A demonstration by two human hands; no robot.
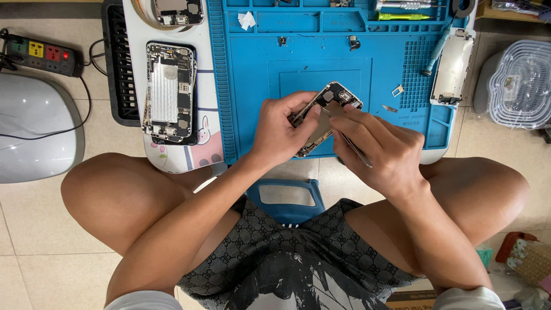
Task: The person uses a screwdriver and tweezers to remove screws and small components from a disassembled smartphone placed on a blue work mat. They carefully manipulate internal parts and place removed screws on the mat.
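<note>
Far to the left of the grip, a power strip (pixel 41 54) lies on the tiled floor above a pale grey rounded casing (pixel 34 135). Nearer in, an opened phone (pixel 170 92) with its circuitry showing lies face up on a white mat with a cartoon rabbit (pixel 198 146), just left of the blue work mat (pixel 258 74).

The left hand (pixel 279 133) is closed around the lower left edge of an opened phone body (pixel 327 115), thumb and fingers pinching it so it sits tilted above the near edge of the blue mat. The right hand (pixel 379 152) is closed on thin metal tweezers (pixel 351 146), held like a pen, with the tips inside the phone body just beside the left thumb. The two hands touch the same phone from either side.

Just right of the grip, two small metal parts (pixel 393 99) lie on the mat. Further right and up, a detached phone screen (pixel 453 66) rests at the mat's edge beside a blue-handled tool (pixel 437 53). Well apart to the right stands a stack of pale plastic trays (pixel 521 83).
</note>
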